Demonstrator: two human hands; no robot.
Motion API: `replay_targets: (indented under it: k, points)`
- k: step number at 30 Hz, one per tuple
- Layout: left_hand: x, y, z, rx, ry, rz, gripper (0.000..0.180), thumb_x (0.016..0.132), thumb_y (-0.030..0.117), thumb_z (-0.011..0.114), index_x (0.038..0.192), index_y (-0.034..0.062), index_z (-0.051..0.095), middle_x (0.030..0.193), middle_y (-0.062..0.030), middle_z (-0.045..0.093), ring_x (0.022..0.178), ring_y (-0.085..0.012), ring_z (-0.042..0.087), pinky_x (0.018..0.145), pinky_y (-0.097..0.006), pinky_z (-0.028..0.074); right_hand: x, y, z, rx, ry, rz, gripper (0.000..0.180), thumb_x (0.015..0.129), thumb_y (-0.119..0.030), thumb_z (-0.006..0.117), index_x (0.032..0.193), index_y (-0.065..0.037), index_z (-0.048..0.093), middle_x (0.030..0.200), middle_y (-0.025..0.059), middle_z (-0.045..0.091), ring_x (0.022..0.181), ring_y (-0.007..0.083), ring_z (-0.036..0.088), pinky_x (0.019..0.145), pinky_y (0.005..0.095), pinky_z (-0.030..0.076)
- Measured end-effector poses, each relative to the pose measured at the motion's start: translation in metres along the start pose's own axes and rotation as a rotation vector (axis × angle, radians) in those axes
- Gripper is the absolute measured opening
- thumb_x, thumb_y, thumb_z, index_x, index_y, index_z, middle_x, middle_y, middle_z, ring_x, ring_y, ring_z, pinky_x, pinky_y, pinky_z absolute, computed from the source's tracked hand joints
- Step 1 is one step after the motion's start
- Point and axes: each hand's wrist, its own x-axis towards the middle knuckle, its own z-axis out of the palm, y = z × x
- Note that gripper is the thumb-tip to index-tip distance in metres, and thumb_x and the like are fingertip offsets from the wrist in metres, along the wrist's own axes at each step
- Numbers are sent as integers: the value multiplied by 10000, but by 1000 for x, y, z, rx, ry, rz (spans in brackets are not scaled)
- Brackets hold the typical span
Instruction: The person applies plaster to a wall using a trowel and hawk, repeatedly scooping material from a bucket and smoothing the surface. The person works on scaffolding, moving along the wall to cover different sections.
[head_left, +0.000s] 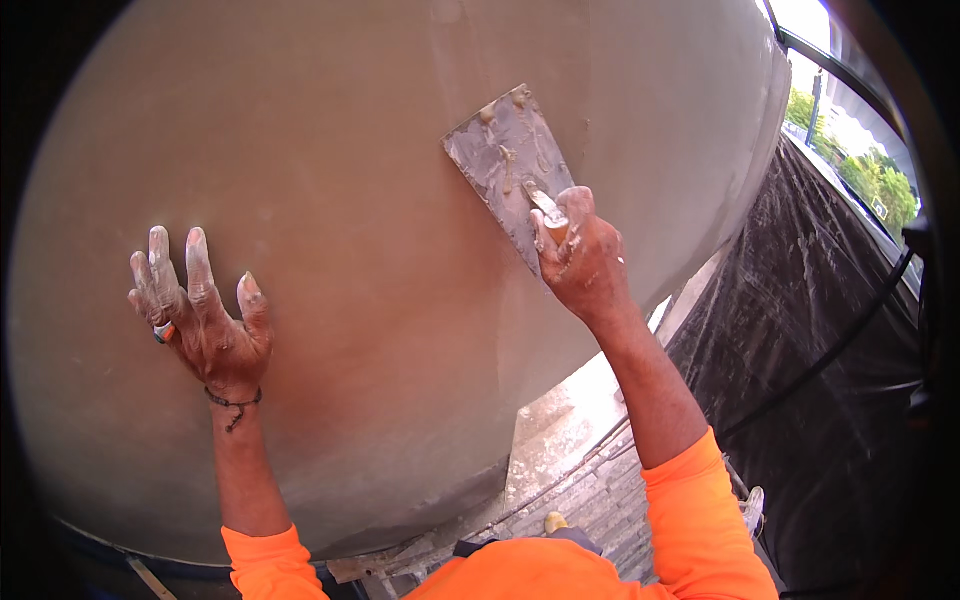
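My right hand (585, 255) is closed round the handle of a plastering trowel (500, 150). Its rectangular metal blade is smeared with wet plaster and lies close to the wall; whether the whole blade touches cannot be seen. To the left, my left hand (215, 325) has its fingers spread, near or on the smooth grey-brown plastered wall (360, 250). A small orange and blue-grey piece (163, 332) shows at that hand's outer fingers; I cannot tell if it is worn or held. White plaster dust coats both hands.
Black plastic sheeting (800, 340) hangs at the right, with a dark cable or tube across it. Far below are a paved floor (590, 490), a splattered light strip (560, 430) and a shoe tip (555, 522). A dark metal frame (840, 70) stands at the upper right.
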Motion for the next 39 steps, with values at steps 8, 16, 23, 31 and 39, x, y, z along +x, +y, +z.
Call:
replay_targets:
  k: [8,16,23,31,39]
  points:
    - [1,4,0,13,19,10,601,979,316,572,1547,145,469,1606,-159,428,1501,-421,349,1203,-608,237,-113,37,16,-82,-139,185,275,910,-131,699,1075,23,541,856,274,658,829,500,664,703,526,539]
    - [2,2,1,34,27,32,608,977,341,577,1551,171,467,1611,-141,422,1503,-405,347,1190,-596,267,-113,2,-31,110,-86,238,315,935,-185,702,1101,4,513,790,280,657,752,513,656,676,529,526]
    - [-1,1,2,15,16,25,607,984,362,564,1556,189,461,1623,-128,405,1508,-401,339,1192,-596,260,27,-38,-36,28,-21,96,331,924,-145,695,1128,-5,476,796,296,665,838,521,671,744,548,539]
    - [-1,-1,3,46,3,12,595,989,349,541,1548,161,466,1611,-148,411,1504,-415,339,1205,-595,242,-47,-13,1,-82,-141,313,362,922,-147,679,1179,10,480,817,297,671,840,525,669,763,568,534]
    - [2,1,-2,29,-4,1,598,986,339,544,1545,140,464,1607,-171,417,1496,-431,350,1211,-597,231,-5,-39,-34,-1,48,122,262,936,-123,706,1058,-9,505,743,277,630,745,507,667,655,489,522]
